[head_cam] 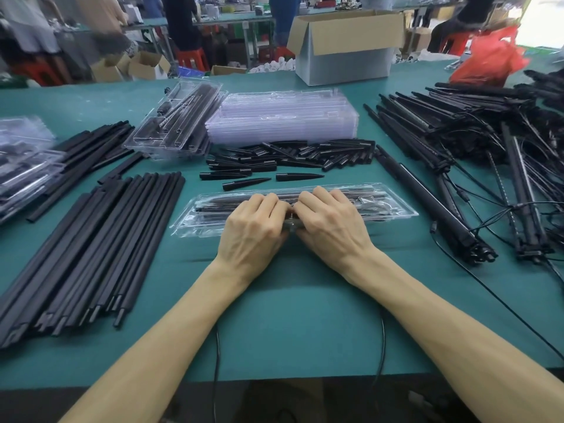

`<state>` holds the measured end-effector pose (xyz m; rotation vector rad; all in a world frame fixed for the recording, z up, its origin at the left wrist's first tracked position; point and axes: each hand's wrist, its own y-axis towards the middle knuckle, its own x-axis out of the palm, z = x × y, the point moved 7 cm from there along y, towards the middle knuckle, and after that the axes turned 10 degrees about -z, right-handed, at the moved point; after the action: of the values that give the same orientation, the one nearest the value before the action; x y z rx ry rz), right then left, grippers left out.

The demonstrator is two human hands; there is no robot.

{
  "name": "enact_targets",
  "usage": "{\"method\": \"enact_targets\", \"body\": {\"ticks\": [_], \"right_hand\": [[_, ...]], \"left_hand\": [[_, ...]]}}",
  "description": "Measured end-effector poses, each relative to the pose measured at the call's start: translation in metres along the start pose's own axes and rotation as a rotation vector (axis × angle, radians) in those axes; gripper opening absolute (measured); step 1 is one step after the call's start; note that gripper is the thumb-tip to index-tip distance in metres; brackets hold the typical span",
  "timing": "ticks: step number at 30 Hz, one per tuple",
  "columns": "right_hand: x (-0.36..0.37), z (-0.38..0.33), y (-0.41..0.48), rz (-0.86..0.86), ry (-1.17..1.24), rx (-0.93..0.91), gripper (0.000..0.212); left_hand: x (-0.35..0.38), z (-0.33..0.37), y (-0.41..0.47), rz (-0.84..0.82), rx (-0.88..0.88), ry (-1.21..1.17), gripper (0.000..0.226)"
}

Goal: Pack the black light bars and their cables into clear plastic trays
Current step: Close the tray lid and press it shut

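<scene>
A clear plastic tray (393,206) lies across the green table in front of me, with black light bars and a cable inside it. My left hand (254,227) and my right hand (331,222) lie side by side on its middle, fingers curled over the top and thumbs at its near edge, gripping it. A black cable (383,340) runs from under my hands toward the table's front edge. Loose light bars with cables (457,138) are heaped at the right.
Black tubes (91,248) lie in rows at the left. Black spike tips (290,157) are piled behind the tray, with a stack of empty clear trays (280,117) beyond. Filled trays (177,120) sit at back left. A cardboard box (345,47) and red bag (488,59) stand farther back.
</scene>
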<state>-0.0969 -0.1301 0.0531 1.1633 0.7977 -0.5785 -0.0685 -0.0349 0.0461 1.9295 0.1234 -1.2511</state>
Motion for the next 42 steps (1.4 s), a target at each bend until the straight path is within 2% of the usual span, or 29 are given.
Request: {"method": "enact_targets", "body": {"ticks": [26,30,37,42], "right_hand": [[0.0023,0.0003,-0.0030,0.018,0.031,-0.009,0.016],[0.0029,0.0009,-0.0017,0.007,0.022,-0.008,0.016],[0.0028,0.0002,-0.0020,-0.010,0.015,-0.022,0.013],[0.0023,-0.0007,-0.0018,-0.012,0.011,-0.029,0.014]], "left_hand": [[-0.0002,0.0022,-0.0005,-0.016,0.067,-0.033,0.006],[-0.0020,0.0016,0.0009,-0.011,0.068,-0.040,0.013],[0.0032,-0.0001,0.0010,-0.039,0.067,-0.037,0.002],[0.0054,-0.0012,0.0010,-0.054,0.065,-0.048,0.005]]}}
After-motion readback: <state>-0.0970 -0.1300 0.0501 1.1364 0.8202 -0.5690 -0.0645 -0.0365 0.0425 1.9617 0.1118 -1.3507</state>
